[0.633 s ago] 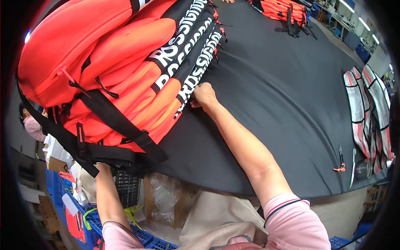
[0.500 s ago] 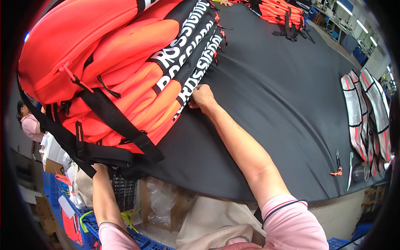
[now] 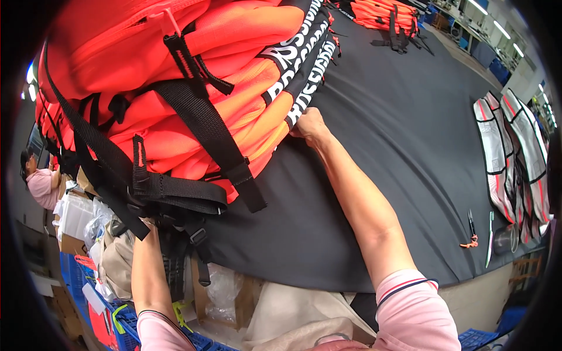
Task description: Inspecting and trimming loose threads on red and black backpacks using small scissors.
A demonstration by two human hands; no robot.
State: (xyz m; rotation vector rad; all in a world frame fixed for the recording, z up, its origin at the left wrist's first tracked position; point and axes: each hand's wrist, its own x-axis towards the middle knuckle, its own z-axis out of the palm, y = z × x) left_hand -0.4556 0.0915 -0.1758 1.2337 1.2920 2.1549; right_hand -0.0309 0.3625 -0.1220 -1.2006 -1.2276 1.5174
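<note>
A tall pile of bright orange-red backpacks [image 3: 234,93] with black webbing straps [image 3: 202,126] fills the upper left. White lettering runs on dark bands along its right side. At the pile's lower right edge my right hand [image 3: 310,126] is closed, its fingers curled in under the bottom backpack and partly hidden. My left forearm reaches up to the near left side of the pile. Hanging straps and the bags cover nearly all of my left hand [image 3: 150,225], so its fingers do not show. A loose strap with a buckle [image 3: 198,236] dangles over the table's near edge.
The pile is over a table with a dark cloth [image 3: 398,146]. Another orange backpack stack [image 3: 383,14] lies at the far end. Grey-white strips [image 3: 497,158], snips [image 3: 470,228], a toothbrush [image 3: 490,240] and a cup [image 3: 506,238] sit right. Blue crates [image 3: 126,327] and a co-worker [image 3: 41,181] are left.
The backpack pile has shifted to the right, and my right hand has moved right and slightly away with it. The near straps now hang differently. My left forearm stays in nearly the same place.
</note>
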